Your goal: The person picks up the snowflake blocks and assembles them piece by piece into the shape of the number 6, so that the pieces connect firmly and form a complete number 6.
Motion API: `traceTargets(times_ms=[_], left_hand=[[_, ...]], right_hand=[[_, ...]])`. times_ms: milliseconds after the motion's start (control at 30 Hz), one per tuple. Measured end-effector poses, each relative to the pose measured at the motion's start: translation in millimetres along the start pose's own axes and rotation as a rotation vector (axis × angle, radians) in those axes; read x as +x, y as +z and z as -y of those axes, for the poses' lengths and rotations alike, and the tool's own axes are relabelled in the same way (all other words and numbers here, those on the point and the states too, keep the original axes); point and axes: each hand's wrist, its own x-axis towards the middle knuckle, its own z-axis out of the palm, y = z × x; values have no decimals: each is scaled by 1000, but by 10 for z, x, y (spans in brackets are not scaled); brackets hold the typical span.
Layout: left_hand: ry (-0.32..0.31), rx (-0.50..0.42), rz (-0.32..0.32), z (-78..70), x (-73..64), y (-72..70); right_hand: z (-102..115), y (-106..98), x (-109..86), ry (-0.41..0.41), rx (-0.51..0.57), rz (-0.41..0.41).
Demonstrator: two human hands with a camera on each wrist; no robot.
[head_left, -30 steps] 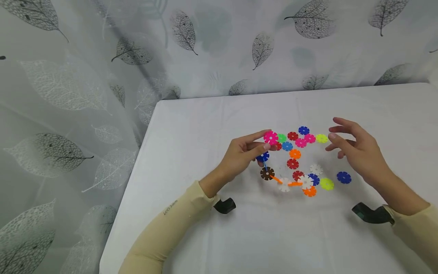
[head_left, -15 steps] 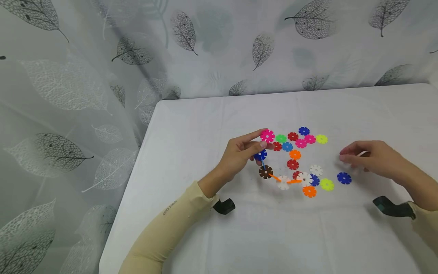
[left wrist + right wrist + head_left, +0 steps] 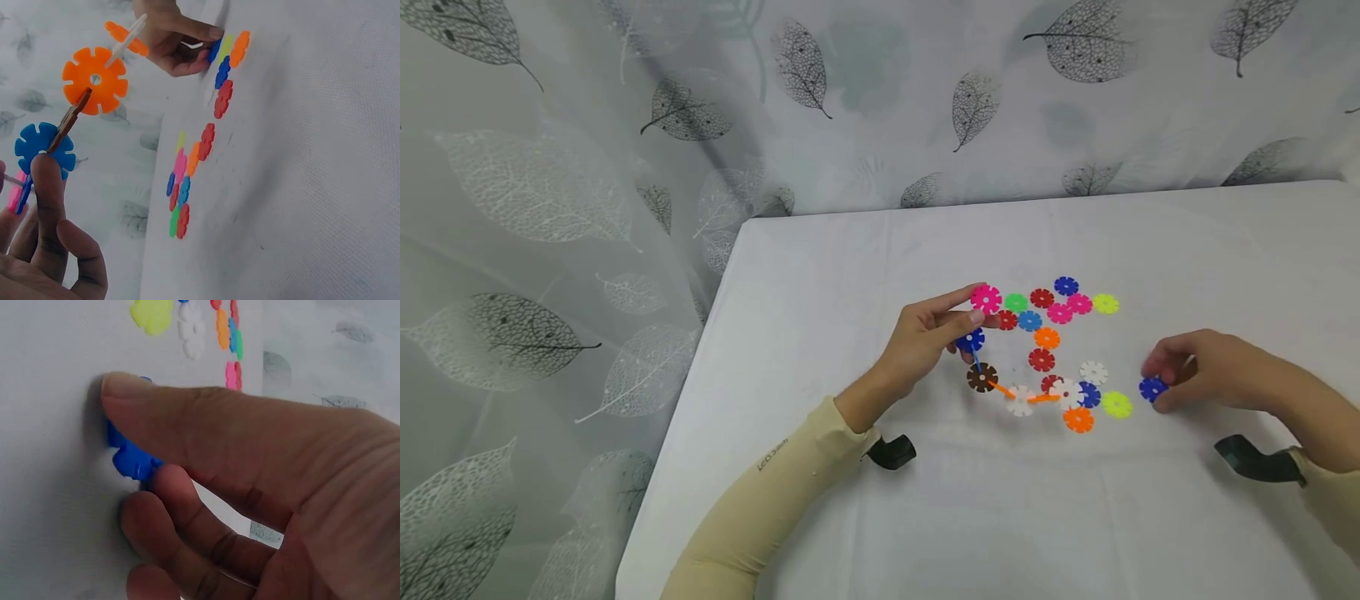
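Head view: the right hand [image 3: 1217, 368] newly pinches a blue disc [image 3: 1151, 389]; left hand [image 3: 921, 340] still grips linked discs [image 3: 977, 382].

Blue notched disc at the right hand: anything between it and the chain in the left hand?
Yes: seen from the head, a yellow disc, a loose white disc and a second blue disc lie between, on the table; the chain is raised.

The notched discs [image 3: 1072, 421] look to me like smooth plastic, low in shine; the white table cover [image 3: 925, 525] is matt, finely textured cloth, the 2 beige sleeves [image 3: 771, 500] soft matt fabric, the leaf-printed curtain [image 3: 872, 125] thin and smooth with a faint sheen.
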Motion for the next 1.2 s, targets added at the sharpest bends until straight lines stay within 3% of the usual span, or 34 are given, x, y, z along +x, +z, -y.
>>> traceTargets(times_ms=[400,767,1000,1200], left_hand=[[-27,-22,11,-6,-9,13],[-47,-21,24,-12,-18,39],[-47,-16,65,-14,-22,50],[-57,-17,104,-49,-26,81]], right_hand=[[88,64,-2,0,-11,3],[271,88,21,-51,97,-31],[430,104,64,-76,208,-147],[557,124,48,-221,277,-259]])
